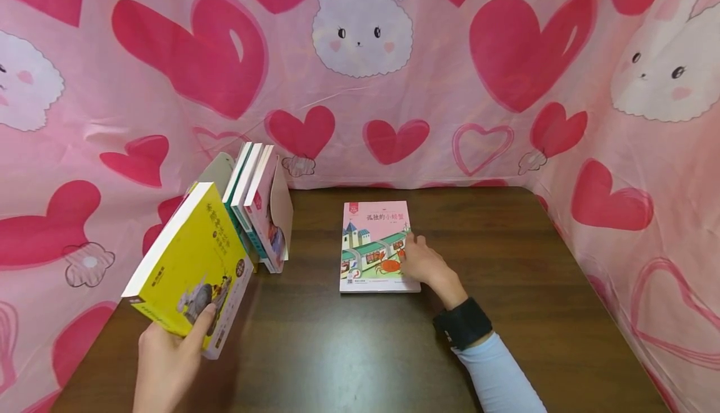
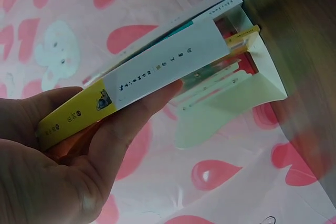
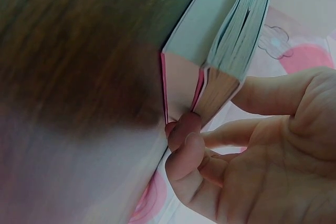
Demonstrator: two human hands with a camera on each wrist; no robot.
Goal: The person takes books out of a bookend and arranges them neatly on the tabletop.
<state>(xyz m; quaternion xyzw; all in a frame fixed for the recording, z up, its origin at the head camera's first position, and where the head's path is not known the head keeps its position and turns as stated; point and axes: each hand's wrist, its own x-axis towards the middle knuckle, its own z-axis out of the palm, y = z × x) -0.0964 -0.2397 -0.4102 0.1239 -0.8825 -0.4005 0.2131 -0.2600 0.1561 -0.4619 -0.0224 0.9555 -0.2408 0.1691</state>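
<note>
My left hand (image 1: 171, 350) grips a thick yellow book (image 1: 197, 269) by its lower corner, thumb over the front cover. The book is tilted in the air at the left, in front of a pale book holder (image 1: 282, 204). In the left wrist view its yellow and white spine faces the camera. At mid-table lies a pink picture book (image 1: 374, 247) with a crab and a train on its cover. My right hand (image 1: 430, 266) pinches its right edge. The right wrist view shows two page blocks (image 3: 223, 85) stacked there, with fingertips curled against the side.
Several upright books (image 1: 250, 197) stand in the holder at the back left. The brown wooden table (image 1: 337, 357) meets a pink heart-and-rabbit cloth (image 1: 394, 100) at the back and on both sides.
</note>
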